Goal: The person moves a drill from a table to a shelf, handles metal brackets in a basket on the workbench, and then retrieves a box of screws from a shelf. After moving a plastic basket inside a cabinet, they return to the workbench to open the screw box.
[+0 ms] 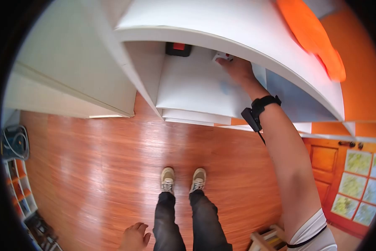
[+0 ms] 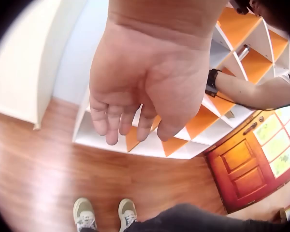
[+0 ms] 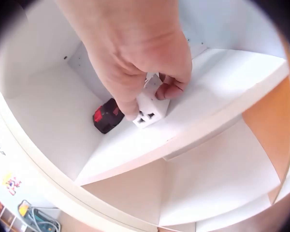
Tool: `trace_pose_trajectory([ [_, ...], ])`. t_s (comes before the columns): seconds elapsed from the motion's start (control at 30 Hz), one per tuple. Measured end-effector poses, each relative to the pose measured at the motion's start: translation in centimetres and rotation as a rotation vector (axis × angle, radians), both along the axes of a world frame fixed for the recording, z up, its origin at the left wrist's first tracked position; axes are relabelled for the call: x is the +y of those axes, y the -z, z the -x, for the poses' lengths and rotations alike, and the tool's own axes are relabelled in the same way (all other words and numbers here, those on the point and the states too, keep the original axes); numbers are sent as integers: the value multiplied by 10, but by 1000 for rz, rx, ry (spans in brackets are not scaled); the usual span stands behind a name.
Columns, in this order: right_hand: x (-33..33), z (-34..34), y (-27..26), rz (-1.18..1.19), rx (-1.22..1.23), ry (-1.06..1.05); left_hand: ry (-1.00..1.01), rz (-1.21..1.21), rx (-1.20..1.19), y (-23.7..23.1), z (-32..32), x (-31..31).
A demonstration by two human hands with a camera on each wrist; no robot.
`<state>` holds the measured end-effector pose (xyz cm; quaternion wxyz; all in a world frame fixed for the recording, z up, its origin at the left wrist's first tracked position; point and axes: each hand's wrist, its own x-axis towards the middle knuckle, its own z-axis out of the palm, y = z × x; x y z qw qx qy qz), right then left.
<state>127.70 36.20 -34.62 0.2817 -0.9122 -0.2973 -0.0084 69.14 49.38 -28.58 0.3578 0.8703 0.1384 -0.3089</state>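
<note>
My right hand [image 1: 240,69] reaches into a white shelf compartment [image 1: 192,83]. In the right wrist view its thumb and fingers pinch a white socket adapter [image 3: 153,108] with dark slots on its face, close over the shelf board. Part of the adapter is hidden behind the fingers. Beside it lies a black and red block [image 3: 106,116], which the head view shows further left in the same compartment. My left hand [image 2: 145,82] hangs low over the floor, palm facing the wrist camera, fingers loosely bent around nothing.
An orange item [image 1: 313,37] lies on top of the white shelf unit. To the left stands a pale cabinet [image 1: 71,62]. Wooden floor [image 1: 125,167] stretches beneath my shoes. A blue bucket-like thing [image 1: 15,143] is at the far left, and a wooden stool [image 1: 265,240] sits low right.
</note>
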Motion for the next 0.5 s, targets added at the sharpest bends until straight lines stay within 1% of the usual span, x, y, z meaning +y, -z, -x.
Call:
trace_pose_trajectory([
  [0.03, 6, -9, 0, -10, -164, -42, -27, 21, -12, 1, 10, 0],
  [0.07, 9, -17, -1, 6, -173, -68, -67, 39, 34, 3, 20, 0],
  [0.1, 16, -20, -6, 78, -157, -65, -105, 56, 80, 2, 24, -1],
  [0.17, 23, -23, -19, 215, -125, -48, -141, 56, 46, -1, 28, -7],
  [0.27, 33, -23, -35, 412, -73, -9, -225, 49, 73, -8, 29, -10],
  [0.37, 21, -48, -14, 378, -110, -58, -221, 23, 89, -19, 29, -16],
  [0.43, -27, -43, -7, 335, -142, -86, -219, -52, 64, -25, 24, -20],
  [0.5, -36, -55, 7, 290, -163, -104, -220, -48, 60, -34, 19, -21],
])
